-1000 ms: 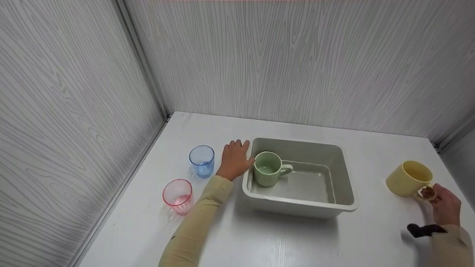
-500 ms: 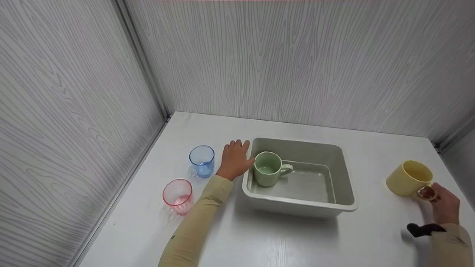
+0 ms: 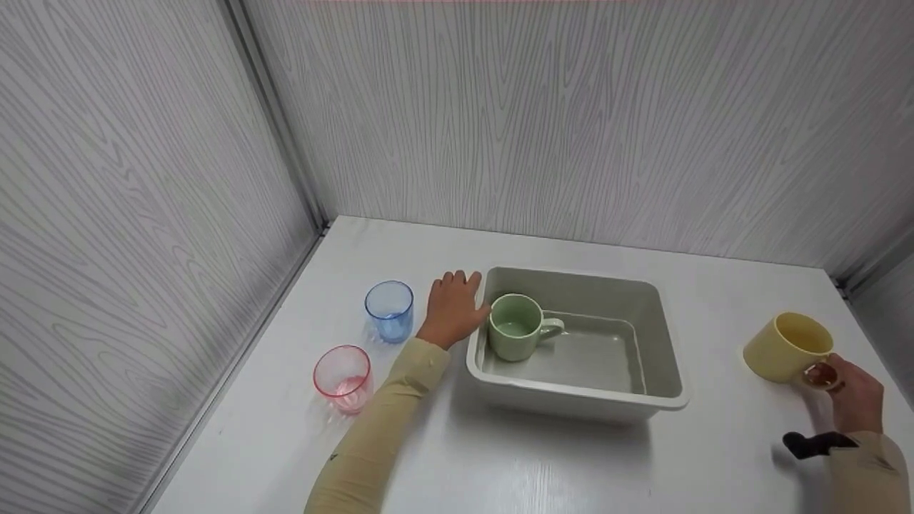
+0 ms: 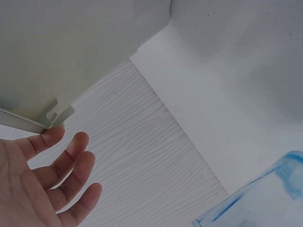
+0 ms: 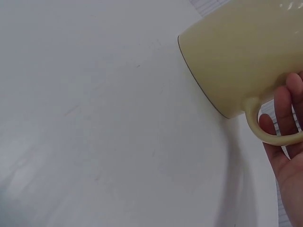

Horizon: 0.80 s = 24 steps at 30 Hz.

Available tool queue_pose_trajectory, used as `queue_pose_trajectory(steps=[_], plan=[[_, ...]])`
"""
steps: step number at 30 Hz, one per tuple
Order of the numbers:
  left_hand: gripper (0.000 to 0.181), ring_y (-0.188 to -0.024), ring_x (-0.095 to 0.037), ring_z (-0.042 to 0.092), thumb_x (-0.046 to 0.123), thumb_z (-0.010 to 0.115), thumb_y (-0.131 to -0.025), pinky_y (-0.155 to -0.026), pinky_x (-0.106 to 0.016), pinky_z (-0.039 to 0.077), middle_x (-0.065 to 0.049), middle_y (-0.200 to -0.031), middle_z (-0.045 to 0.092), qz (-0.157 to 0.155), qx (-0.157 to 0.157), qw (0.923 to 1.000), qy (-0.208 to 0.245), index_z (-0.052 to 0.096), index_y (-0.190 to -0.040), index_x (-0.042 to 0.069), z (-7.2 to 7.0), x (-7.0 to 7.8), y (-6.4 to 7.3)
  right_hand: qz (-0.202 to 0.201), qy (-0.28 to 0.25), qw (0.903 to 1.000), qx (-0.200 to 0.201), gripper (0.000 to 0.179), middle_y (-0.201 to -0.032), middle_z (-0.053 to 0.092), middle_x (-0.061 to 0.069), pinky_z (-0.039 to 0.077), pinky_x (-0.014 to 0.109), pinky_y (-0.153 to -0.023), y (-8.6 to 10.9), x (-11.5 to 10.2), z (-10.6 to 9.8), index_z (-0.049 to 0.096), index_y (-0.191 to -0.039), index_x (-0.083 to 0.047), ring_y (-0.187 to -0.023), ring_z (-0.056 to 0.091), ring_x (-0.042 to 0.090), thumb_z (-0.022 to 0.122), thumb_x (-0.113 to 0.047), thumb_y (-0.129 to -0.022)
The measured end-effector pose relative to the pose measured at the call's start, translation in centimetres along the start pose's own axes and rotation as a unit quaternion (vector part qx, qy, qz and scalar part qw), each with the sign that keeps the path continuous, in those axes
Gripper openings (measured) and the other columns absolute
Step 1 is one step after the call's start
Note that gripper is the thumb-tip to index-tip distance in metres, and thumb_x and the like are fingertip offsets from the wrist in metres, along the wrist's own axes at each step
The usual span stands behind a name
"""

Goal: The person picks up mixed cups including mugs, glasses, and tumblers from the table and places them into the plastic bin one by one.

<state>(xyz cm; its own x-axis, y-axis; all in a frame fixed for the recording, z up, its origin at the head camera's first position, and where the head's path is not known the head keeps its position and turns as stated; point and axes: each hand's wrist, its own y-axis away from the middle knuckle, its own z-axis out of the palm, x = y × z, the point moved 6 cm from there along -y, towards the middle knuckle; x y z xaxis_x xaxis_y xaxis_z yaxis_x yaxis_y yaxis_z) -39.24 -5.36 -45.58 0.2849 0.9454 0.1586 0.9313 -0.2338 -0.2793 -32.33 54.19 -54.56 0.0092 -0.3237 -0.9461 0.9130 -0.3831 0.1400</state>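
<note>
Right grip (image 3: 855, 396) holding the yellow mug (image 3: 775, 353) by its handle, right side of the worktop (image 3: 714, 457); base resting or lifted, I cannot tell. Pink glass (image 3: 344, 378) at near left. Left grip (image 3: 453, 310) wide, fingers loosely spread, thumb at the rim of the grey tub (image 3: 571, 400). Inside, I see the green mug (image 3: 510, 344) upright by the left wall, handle rightward. Blue glass (image 3: 390, 312) beyond the pink one.

Diffuse light, soft shadow beside grey bin (image 3: 564, 402), tabletop (image 3: 535, 475) glare
</note>
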Motion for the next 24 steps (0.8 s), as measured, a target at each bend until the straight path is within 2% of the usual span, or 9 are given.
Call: queue_pose_trajectory(steps=[7, 14, 21, 24], plan=[[0.044, -0.099, -0.032, 0.054, 0.036, 0.057, -0.085, -0.084, -0.045, 0.043, -0.016, -0.105, 0.059, -0.003, -0.003, 1.0, 0.0, 0.054, -0.119, 0.008, 0.1, 0.0, 0.0, -0.004, 0.041, 0.9991, 0.011, 0.023, -0.074, 0.066, -0.012, 0.046, 0.009, -0.064, 0.0, 0.1, -0.2, 0.072, -0.077, -0.017, -0.074, 0.057, -0.003, 0.057, -0.02, -0.093], [0.044, -0.098, -0.032, 0.055, 0.037, 0.06, -0.085, -0.084, -0.045, 0.043, -0.016, -0.103, 0.059, 0.002, 0.004, 1.0, -0.002, 0.055, -0.118, 0.008, 0.1, 0.0, -0.1, -0.062, -0.038, 0.9954, -0.062, 0.026, -0.065, 0.067, 0.008, 0.054, 0.021, -0.061, -0.2, -0.3, 0.9, 0.069, -0.075, 0.004, -0.061, 0.065, 0.015, 0.052, -0.005, -0.093], [0.045, -0.098, -0.032, 0.054, 0.037, 0.06, -0.085, -0.084, -0.045, 0.043, -0.016, -0.104, 0.059, 0.002, 0.003, 1.0, 0.001, 0.054, -0.118, 0.007, 0.1, -0.1, -0.1, -0.058, -0.003, 0.9967, -0.057, 0.03, -0.064, 0.067, 0.006, 0.052, 0.019, -0.061, 0.0, -0.3, 1.1, 0.067, -0.069, 0.004, -0.06, 0.064, 0.013, 0.053, -0.007, -0.094], [0.044, -0.098, -0.032, 0.054, 0.036, 0.059, -0.085, -0.083, -0.045, 0.043, -0.016, -0.104, 0.059, 0.003, 0.006, 1.0, 0.003, 0.054, -0.118, 0.007, 0.2, -0.1, -0.1, -0.057, 0.023, 0.9958, -0.069, 0.031, -0.063, 0.067, 0.005, 0.052, 0.019, -0.062, 0.4, -0.4, 1.5, 0.068, -0.071, 0.003, -0.059, 0.064, 0.013, 0.053, -0.01, -0.094]])
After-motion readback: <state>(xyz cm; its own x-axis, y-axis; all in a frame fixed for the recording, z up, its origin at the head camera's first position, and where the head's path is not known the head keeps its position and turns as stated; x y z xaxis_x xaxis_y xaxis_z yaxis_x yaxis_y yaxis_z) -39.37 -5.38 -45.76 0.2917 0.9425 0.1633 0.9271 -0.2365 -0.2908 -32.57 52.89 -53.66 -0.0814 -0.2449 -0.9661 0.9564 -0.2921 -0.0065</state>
